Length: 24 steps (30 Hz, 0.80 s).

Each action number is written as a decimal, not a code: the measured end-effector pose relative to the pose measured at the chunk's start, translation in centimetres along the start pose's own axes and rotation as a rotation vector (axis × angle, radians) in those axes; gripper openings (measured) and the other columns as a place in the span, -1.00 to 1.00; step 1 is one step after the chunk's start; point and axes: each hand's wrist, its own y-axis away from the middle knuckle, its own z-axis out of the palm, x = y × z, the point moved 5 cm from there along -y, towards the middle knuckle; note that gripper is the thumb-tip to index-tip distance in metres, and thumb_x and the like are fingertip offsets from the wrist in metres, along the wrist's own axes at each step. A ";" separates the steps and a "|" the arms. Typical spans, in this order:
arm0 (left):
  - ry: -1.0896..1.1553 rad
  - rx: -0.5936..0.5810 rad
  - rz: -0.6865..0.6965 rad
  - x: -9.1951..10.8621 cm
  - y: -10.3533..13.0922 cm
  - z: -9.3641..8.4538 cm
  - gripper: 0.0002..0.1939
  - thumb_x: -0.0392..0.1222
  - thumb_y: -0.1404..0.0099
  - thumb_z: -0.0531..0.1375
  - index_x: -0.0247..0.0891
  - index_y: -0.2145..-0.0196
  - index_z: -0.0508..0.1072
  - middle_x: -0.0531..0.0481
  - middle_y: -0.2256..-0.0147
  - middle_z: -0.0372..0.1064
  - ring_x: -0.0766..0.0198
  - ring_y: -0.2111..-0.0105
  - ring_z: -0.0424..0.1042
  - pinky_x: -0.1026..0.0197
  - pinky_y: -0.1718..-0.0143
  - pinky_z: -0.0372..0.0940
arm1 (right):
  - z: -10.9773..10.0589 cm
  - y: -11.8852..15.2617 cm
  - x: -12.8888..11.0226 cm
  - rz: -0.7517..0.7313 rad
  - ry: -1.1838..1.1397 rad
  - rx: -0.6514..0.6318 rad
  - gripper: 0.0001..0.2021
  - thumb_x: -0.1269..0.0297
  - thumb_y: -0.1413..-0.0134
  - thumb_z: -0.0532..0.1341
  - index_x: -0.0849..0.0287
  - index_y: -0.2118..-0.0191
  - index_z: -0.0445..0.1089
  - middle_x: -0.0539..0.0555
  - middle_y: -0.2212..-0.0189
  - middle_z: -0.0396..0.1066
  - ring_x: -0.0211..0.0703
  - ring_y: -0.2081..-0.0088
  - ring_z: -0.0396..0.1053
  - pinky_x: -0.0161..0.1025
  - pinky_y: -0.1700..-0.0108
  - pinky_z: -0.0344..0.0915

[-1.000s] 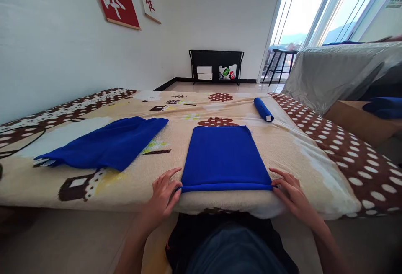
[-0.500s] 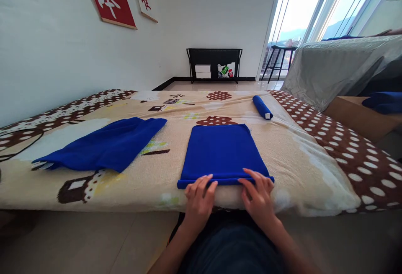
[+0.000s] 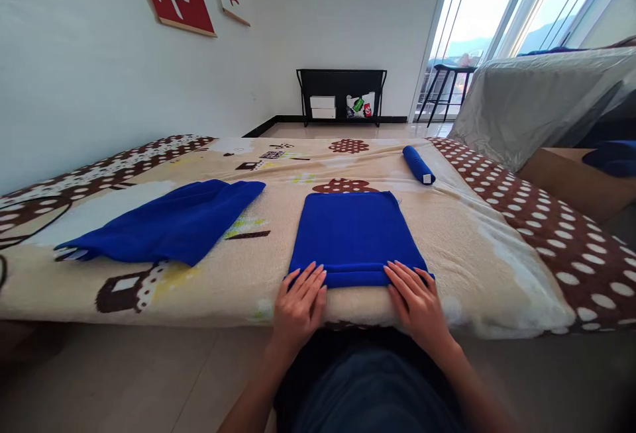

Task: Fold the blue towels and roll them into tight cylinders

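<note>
A folded blue cloth [image 3: 355,231] lies flat in front of me, its near edge turned over into a thick, narrow roll. On the left end of that roll rests my left hand [image 3: 299,300], palm down with the fingers stretched out. My right hand [image 3: 416,297] lies the same way over the right end, fingers extended and touching the fabric. Farther back to the right is a tightly rolled blue cloth [image 3: 418,164] with a small white tag. To the left, a loose blue cloth [image 3: 183,221] is spread unevenly, with a pale label at its left tip.
A cream and brown patterned blanket [image 3: 268,274] covers the surface. At the right stand a cardboard box [image 3: 561,178] with blue fabric and a plastic-covered piece of furniture [image 3: 527,108]. A black rack [image 3: 342,82] and a stool [image 3: 450,89] are at the back. A dark cord [image 3: 50,221] lies far left.
Both hands have gone from curled fingers at the cloth's near edge to flatter, straighter fingers on the roll. The left hand has shifted left, and the turned-over edge looks wider.
</note>
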 end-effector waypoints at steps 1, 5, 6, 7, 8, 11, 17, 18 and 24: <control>-0.026 0.020 -0.017 -0.5 0.1 -0.3 -0.60 -0.37 -0.38 0.13 -0.22 -0.15 0.37 -0.09 -0.05 0.49 0.08 -0.13 0.41 -0.06 -0.18 0.14 | -0.2 0.2 0.7 0.010 0.010 0.010 -0.57 0.35 -0.35 0.08 0.05 -0.29 0.23 0.06 -0.19 0.35 -0.07 -0.22 0.30 -0.01 -0.27 0.05; -0.142 0.062 -0.086 -0.7 0.1 -0.9 -0.59 -0.38 -0.39 0.13 -0.14 -0.15 0.40 -0.07 -0.03 0.51 0.00 -0.16 0.38 -0.20 -0.27 -0.06 | -0.6 0.5 1.4 0.047 0.025 0.075 -0.56 0.36 -0.32 0.11 0.05 -0.28 0.24 0.07 -0.16 0.38 -0.03 -0.21 0.31 0.01 -0.25 0.09; -0.146 0.052 -0.088 -0.2 0.1 -0.7 -0.57 -0.41 -0.40 0.10 -0.15 -0.17 0.38 -0.08 -0.05 0.49 0.01 -0.18 0.36 -0.20 -0.29 -0.09 | -0.7 0.4 1.0 0.051 0.024 0.103 -0.55 0.38 -0.31 0.12 0.04 -0.28 0.25 0.08 -0.17 0.38 -0.02 -0.21 0.31 0.01 -0.24 0.10; -0.129 0.037 -0.073 0.4 0.1 -0.4 -0.53 -0.45 -0.41 0.05 -0.17 -0.21 0.34 -0.10 -0.08 0.47 0.04 -0.20 0.33 -0.18 -0.30 -0.09 | -0.6 0.3 0.4 0.051 0.018 0.132 -0.54 0.40 -0.31 0.11 0.02 -0.28 0.25 0.09 -0.18 0.36 -0.01 -0.21 0.31 0.01 -0.23 0.12; -0.092 0.013 -0.040 1.2 0.0 0.0 -0.49 -0.48 -0.41 0.00 -0.20 -0.25 0.30 -0.12 -0.11 0.44 0.07 -0.22 0.31 -0.14 -0.30 -0.04 | -0.6 0.2 -0.3 0.045 0.005 0.159 -0.53 0.43 -0.30 0.11 0.00 -0.28 0.26 0.09 -0.19 0.35 -0.02 -0.21 0.31 0.00 -0.21 0.13; 0.047 -0.053 0.093 3.4 0.0 1.5 -0.42 -0.51 -0.40 -0.10 -0.26 -0.32 0.17 -0.16 -0.17 0.36 0.15 -0.27 0.24 -0.02 -0.26 0.16 | 0.2 -0.4 -3.1 -0.031 -0.078 0.143 -0.48 0.49 -0.30 0.04 -0.04 -0.30 0.23 0.07 -0.17 0.37 -0.08 -0.18 0.33 -0.05 -0.19 0.16; 0.119 -0.082 0.106 3.4 -0.4 2.0 -0.44 -0.47 -0.37 0.00 -0.29 -0.30 0.20 -0.17 -0.18 0.35 0.13 -0.27 0.22 -0.04 -0.24 0.22 | 1.2 -1.6 -5.6 -0.094 -0.133 -0.026 -0.55 0.39 -0.35 0.05 0.07 -0.31 0.20 0.06 -0.20 0.35 -0.11 -0.23 0.26 -0.06 -0.23 0.13; 0.112 -0.080 0.088 3.0 -0.4 1.8 -0.46 -0.45 -0.37 0.02 -0.29 -0.28 0.23 -0.17 -0.18 0.35 0.12 -0.26 0.25 -0.04 -0.23 0.22 | 1.1 -1.6 -5.2 -0.075 -0.119 -0.035 -0.56 0.36 -0.35 0.07 0.09 -0.30 0.22 0.07 -0.21 0.33 -0.10 -0.24 0.26 -0.05 -0.25 0.11; 0.005 0.016 -0.026 -1.1 0.1 -0.2 -0.64 -0.34 -0.39 0.12 -0.21 -0.12 0.41 -0.11 -0.04 0.49 0.11 -0.10 0.44 -0.03 -0.16 0.21 | 0.1 -0.5 -0.4 0.046 -0.009 0.008 -0.61 0.28 -0.35 0.10 0.08 -0.25 0.27 0.08 -0.14 0.41 -0.06 -0.16 0.35 -0.02 -0.25 0.09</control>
